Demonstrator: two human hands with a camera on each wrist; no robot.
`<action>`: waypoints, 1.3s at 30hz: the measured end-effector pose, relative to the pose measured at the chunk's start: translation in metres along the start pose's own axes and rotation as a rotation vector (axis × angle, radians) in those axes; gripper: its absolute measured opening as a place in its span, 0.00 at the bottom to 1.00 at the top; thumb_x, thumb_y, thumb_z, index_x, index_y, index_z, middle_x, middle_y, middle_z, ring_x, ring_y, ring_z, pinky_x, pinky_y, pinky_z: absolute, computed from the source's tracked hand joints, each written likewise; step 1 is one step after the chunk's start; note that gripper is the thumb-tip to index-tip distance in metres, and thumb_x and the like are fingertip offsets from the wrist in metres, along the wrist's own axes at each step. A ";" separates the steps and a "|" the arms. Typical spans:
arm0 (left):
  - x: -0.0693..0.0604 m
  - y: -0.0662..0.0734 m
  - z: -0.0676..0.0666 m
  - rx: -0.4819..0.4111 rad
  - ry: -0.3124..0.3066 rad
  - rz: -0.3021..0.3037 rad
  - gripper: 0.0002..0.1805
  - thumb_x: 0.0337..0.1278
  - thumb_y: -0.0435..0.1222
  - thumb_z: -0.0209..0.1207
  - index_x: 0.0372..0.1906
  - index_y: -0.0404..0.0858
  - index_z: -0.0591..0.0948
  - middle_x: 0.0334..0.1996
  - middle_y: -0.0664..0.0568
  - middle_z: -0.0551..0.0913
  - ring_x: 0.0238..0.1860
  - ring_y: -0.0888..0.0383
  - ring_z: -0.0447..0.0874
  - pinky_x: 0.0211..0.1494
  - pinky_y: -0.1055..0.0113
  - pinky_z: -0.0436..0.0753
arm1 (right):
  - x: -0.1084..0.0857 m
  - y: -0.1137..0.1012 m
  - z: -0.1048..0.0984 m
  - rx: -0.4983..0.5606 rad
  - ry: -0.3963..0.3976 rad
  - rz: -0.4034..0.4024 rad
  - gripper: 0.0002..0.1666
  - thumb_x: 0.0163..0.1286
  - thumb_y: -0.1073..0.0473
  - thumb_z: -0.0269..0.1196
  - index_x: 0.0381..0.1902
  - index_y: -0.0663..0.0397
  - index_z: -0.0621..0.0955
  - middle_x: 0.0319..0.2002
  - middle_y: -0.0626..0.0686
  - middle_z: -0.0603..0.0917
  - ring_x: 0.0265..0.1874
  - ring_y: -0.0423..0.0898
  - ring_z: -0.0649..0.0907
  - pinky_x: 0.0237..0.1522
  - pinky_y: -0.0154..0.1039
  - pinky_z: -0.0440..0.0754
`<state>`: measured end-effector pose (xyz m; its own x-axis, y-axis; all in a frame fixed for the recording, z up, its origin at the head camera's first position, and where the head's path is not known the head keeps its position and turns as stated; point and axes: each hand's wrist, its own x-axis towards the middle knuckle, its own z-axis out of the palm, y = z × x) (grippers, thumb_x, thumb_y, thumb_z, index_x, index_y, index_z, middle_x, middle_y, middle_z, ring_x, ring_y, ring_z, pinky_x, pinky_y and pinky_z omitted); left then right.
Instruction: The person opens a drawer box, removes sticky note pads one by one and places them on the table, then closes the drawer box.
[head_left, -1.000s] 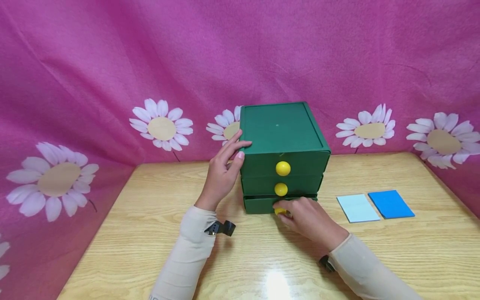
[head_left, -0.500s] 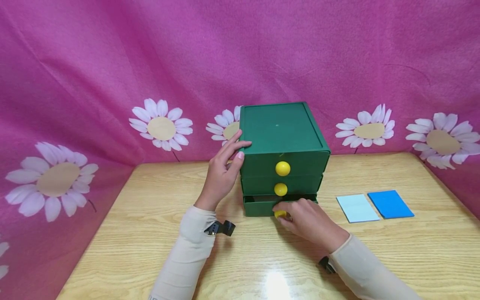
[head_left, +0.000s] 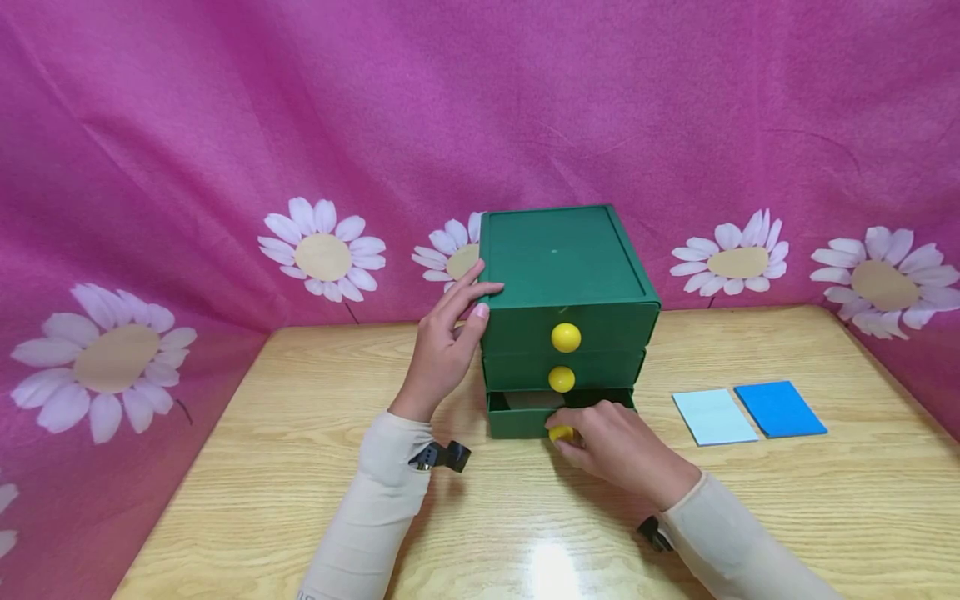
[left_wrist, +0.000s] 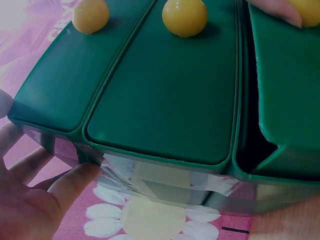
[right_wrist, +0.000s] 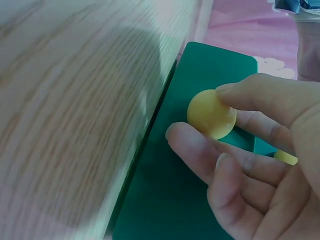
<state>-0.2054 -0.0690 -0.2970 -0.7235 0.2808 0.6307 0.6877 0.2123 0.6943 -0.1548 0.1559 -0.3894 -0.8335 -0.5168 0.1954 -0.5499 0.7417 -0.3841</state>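
Note:
A green drawer cabinet (head_left: 566, 258) with yellow ball knobs stands on the table. Its bottom drawer (head_left: 517, 424) sticks out partway, and something pale and flat (head_left: 528, 400) shows inside; I cannot tell what it is. My right hand (head_left: 626, 450) pinches the bottom drawer's yellow knob (right_wrist: 207, 114) between thumb and finger. At the cabinet's left side rests my left hand (head_left: 441, 350), its fingers spread and their tips touching the side and top edge. In the left wrist view the upper two drawers (left_wrist: 165, 85) are flush with the frame.
To the right of the cabinet lie a light blue square pad (head_left: 716, 417) and a darker blue square pad (head_left: 781, 408). A pink cloth (head_left: 480, 108) with printed daisies hangs behind the wooden table (head_left: 300, 433).
The bottom drawer has slid further out toward me, with my right hand holding its knob. A pale flat thing inside has come into sight. My left hand has stayed in place.

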 end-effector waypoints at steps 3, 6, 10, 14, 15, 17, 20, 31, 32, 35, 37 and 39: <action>0.000 -0.006 0.000 -0.014 0.002 0.002 0.17 0.70 0.30 0.47 0.57 0.32 0.78 0.70 0.42 0.65 0.71 0.51 0.62 0.57 0.55 0.79 | 0.000 -0.001 0.000 0.000 0.008 0.006 0.08 0.62 0.58 0.68 0.41 0.48 0.86 0.28 0.40 0.83 0.17 0.32 0.71 0.21 0.29 0.72; 0.001 -0.022 0.003 -0.013 0.003 0.006 0.17 0.71 0.33 0.47 0.58 0.37 0.78 0.71 0.48 0.64 0.71 0.56 0.61 0.56 0.58 0.79 | -0.001 -0.002 0.001 0.000 0.018 0.018 0.07 0.62 0.58 0.67 0.40 0.48 0.87 0.28 0.39 0.83 0.17 0.32 0.70 0.20 0.29 0.72; 0.002 -0.041 0.005 -0.001 0.005 0.024 0.17 0.72 0.37 0.48 0.59 0.45 0.79 0.72 0.56 0.64 0.71 0.62 0.60 0.56 0.61 0.79 | -0.002 -0.003 0.002 0.002 0.024 0.026 0.07 0.62 0.58 0.67 0.39 0.49 0.87 0.28 0.39 0.83 0.16 0.32 0.70 0.19 0.29 0.71; 0.002 -0.044 0.006 -0.001 -0.001 0.035 0.17 0.72 0.39 0.48 0.59 0.47 0.78 0.72 0.57 0.63 0.71 0.63 0.59 0.56 0.61 0.79 | -0.003 -0.004 0.002 0.005 0.024 0.031 0.08 0.62 0.58 0.68 0.39 0.50 0.87 0.28 0.40 0.84 0.17 0.32 0.70 0.19 0.29 0.71; 0.002 -0.043 0.005 0.002 -0.002 0.033 0.17 0.72 0.39 0.47 0.59 0.47 0.78 0.72 0.57 0.63 0.71 0.63 0.59 0.56 0.61 0.79 | -0.003 -0.004 0.002 0.007 0.023 0.032 0.08 0.61 0.58 0.68 0.39 0.49 0.87 0.28 0.40 0.84 0.17 0.32 0.70 0.19 0.29 0.71; 0.002 -0.040 0.005 0.006 -0.001 0.025 0.17 0.72 0.38 0.47 0.59 0.45 0.78 0.72 0.56 0.63 0.71 0.62 0.60 0.56 0.61 0.79 | -0.004 -0.005 0.002 0.008 0.021 0.033 0.08 0.61 0.59 0.68 0.39 0.49 0.87 0.29 0.40 0.84 0.17 0.32 0.70 0.19 0.29 0.71; 0.001 -0.027 0.004 -0.003 0.001 0.015 0.17 0.72 0.34 0.47 0.58 0.40 0.78 0.71 0.50 0.64 0.71 0.58 0.60 0.56 0.59 0.79 | -0.004 -0.006 0.002 0.008 0.016 0.033 0.08 0.61 0.59 0.68 0.39 0.50 0.87 0.28 0.40 0.84 0.17 0.32 0.70 0.18 0.29 0.70; 0.002 -0.034 0.004 -0.005 0.010 0.014 0.17 0.72 0.35 0.48 0.59 0.42 0.79 0.71 0.52 0.64 0.71 0.60 0.61 0.55 0.57 0.80 | -0.006 -0.011 0.000 0.003 0.003 0.023 0.08 0.60 0.59 0.69 0.39 0.51 0.87 0.27 0.40 0.83 0.17 0.32 0.70 0.19 0.29 0.71; 0.002 -0.039 0.004 -0.003 0.010 0.013 0.17 0.72 0.37 0.48 0.59 0.44 0.79 0.71 0.54 0.64 0.71 0.62 0.61 0.54 0.57 0.80 | -0.006 -0.011 0.000 0.003 0.001 0.023 0.08 0.60 0.59 0.69 0.39 0.51 0.87 0.26 0.40 0.83 0.17 0.32 0.70 0.19 0.29 0.71; 0.002 -0.043 0.005 -0.012 0.005 0.012 0.17 0.72 0.40 0.48 0.59 0.48 0.78 0.72 0.57 0.63 0.71 0.64 0.60 0.54 0.58 0.80 | -0.007 -0.011 -0.001 0.004 -0.006 0.031 0.08 0.60 0.59 0.68 0.39 0.50 0.87 0.25 0.38 0.81 0.17 0.32 0.69 0.19 0.29 0.70; 0.002 -0.044 0.005 -0.010 0.003 0.014 0.17 0.72 0.42 0.48 0.59 0.49 0.78 0.72 0.57 0.63 0.71 0.64 0.60 0.54 0.60 0.80 | -0.007 -0.012 -0.001 0.005 -0.008 0.041 0.08 0.60 0.59 0.68 0.39 0.50 0.87 0.23 0.37 0.79 0.16 0.32 0.69 0.18 0.29 0.70; 0.002 -0.044 0.005 -0.008 0.003 0.020 0.17 0.72 0.42 0.47 0.59 0.49 0.78 0.72 0.57 0.63 0.70 0.64 0.60 0.53 0.61 0.81 | -0.007 -0.012 -0.002 0.008 -0.007 0.056 0.08 0.60 0.59 0.69 0.39 0.49 0.87 0.22 0.36 0.78 0.16 0.32 0.69 0.18 0.30 0.69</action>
<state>-0.2370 -0.0729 -0.3276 -0.7095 0.2821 0.6458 0.7018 0.1993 0.6839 -0.1425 0.1509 -0.3846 -0.8623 -0.4780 0.1670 -0.5023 0.7659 -0.4015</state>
